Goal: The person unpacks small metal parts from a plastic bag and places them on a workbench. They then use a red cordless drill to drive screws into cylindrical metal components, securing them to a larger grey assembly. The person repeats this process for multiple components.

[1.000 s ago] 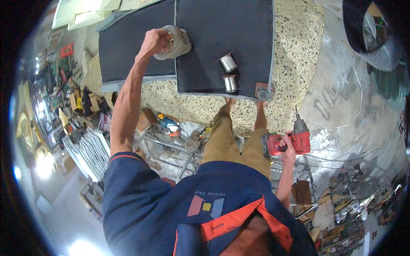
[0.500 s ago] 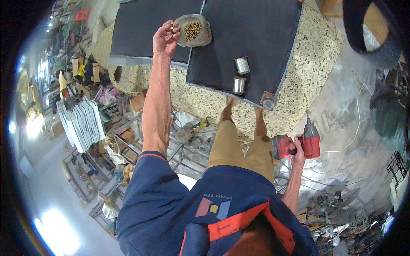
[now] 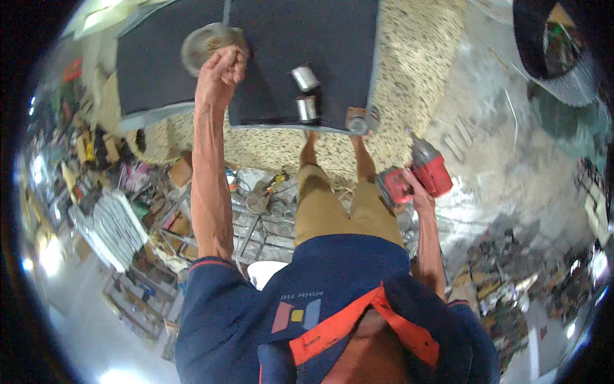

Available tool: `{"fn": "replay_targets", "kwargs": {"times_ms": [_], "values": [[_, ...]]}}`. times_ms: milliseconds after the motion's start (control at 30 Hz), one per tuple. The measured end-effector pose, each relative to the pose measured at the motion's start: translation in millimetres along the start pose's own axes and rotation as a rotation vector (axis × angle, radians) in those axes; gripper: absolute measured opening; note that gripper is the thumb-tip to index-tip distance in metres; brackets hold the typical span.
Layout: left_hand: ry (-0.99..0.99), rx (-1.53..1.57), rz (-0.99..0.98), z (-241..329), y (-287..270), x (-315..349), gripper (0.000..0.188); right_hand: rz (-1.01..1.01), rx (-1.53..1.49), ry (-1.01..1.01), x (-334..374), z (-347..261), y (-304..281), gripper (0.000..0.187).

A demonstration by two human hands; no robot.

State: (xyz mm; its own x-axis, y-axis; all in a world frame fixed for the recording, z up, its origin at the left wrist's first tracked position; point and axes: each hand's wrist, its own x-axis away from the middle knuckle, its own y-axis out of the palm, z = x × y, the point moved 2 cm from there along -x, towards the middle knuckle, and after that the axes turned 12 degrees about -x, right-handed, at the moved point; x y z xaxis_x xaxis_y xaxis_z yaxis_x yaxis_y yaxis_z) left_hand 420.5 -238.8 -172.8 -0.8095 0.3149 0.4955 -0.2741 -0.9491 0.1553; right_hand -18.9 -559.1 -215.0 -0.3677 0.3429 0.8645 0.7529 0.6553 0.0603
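My left hand point(image 3: 222, 72) is closed, held over the near right side of a pale, see-through tub point(image 3: 192, 54). Brass-coloured screws point(image 3: 213, 45) lie inside the tub; the hand hides part of it. Screws showed in these fingers half a second ago, but blur and curled fingers mostly cover them now. My right hand point(image 3: 419, 192) grips a red and black cordless impact driver point(image 3: 435, 174) by its handle, off to the right of my legs, its tip pointing forward. The tub stands on a black-covered panel point(image 3: 275, 38) with grey edges.
Two shiny metal cylinders point(image 3: 307, 109) rest on the panel. At its near right corner sits a caster wheel point(image 3: 358, 123) on a plate. Speckled material point(image 3: 409, 83) lies under the panel. Metal frames point(image 3: 256, 233) and stacked white parts point(image 3: 115, 227) are to the left; clutter covers the lower right.
The whole view has shifted, with the panel and tub now farther left. My left hand has moved from the tub's left side across its near right side. The driver has tilted slightly.
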Motion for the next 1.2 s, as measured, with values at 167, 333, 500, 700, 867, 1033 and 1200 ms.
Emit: {"fn": "replay_targets", "kwargs": {"times_ms": [167,333,500,700,867,1033,1200], "values": [[-0.325,-0.129,-0.270,-82,123,53,0.013,-0.175,0.496,-0.419,-14,-1,-2,0.032],[-0.455,0.027,-0.400,-124,167,84,0.013,-0.354,0.729,-0.953,-9,-13,15,0.036],[-0.529,0.019,-0.410,-134,161,92,0.012,-0.437,0.725,-0.717,-10,-21,29,0.034],[-0.550,0.024,-0.424,-141,156,88,0.009,-0.482,0.712,-0.689,-11,-20,34,0.031],[-0.536,0.045,-0.476,-145,157,86,0.009,-0.498,0.812,-0.833,-9,-24,31,0.032],[-0.551,-0.123,-0.594,-135,153,81,0.008,-0.549,0.850,-0.918,-26,-6,21,0.044],[-0.535,-0.422,-0.737,-127,151,64,0.011,-0.534,1.017,-1.034,-28,6,13,0.044]]}}
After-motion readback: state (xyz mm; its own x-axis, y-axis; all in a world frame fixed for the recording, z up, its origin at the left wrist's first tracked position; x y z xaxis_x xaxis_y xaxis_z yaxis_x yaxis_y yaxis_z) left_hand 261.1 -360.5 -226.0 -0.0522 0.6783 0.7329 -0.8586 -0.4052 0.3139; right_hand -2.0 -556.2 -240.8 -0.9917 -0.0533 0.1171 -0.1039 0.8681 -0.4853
